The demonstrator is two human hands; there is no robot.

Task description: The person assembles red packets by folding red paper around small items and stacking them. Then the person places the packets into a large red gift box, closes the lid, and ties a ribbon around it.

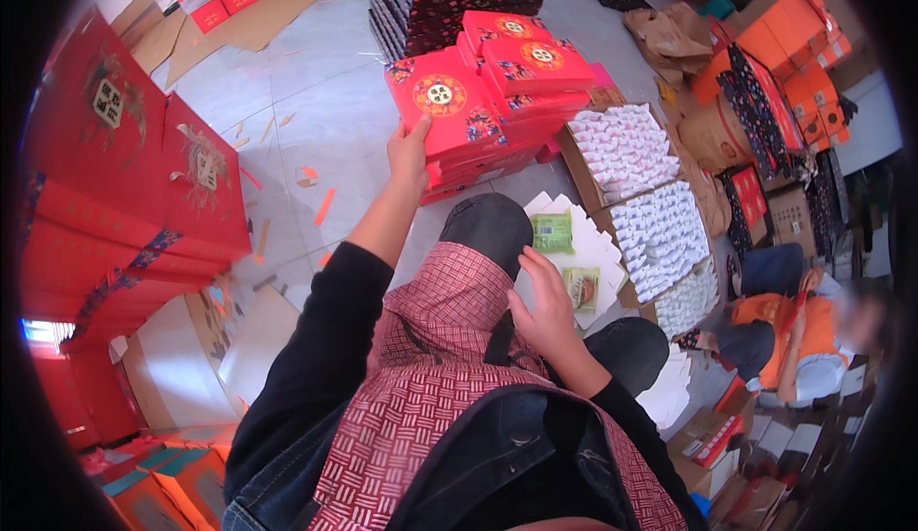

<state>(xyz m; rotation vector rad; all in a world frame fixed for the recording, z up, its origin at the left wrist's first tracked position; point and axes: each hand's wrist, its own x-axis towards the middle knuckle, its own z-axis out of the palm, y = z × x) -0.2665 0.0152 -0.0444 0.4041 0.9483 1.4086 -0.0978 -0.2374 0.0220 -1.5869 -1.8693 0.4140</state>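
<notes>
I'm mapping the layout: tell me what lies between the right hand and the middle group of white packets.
In the head view, a green wrapped packet on overlapping white cards lies between the right hand and the white packets.

Open grey floor [292, 134], dotted with scraps, lies between the left hand [409, 160] and the tall red cartons [105, 158]. Straight ahead, the stacked red boxes [440, 96] block the way; rows of white packets [660, 227] wall off the right hand's [555, 309] outer side.
</notes>
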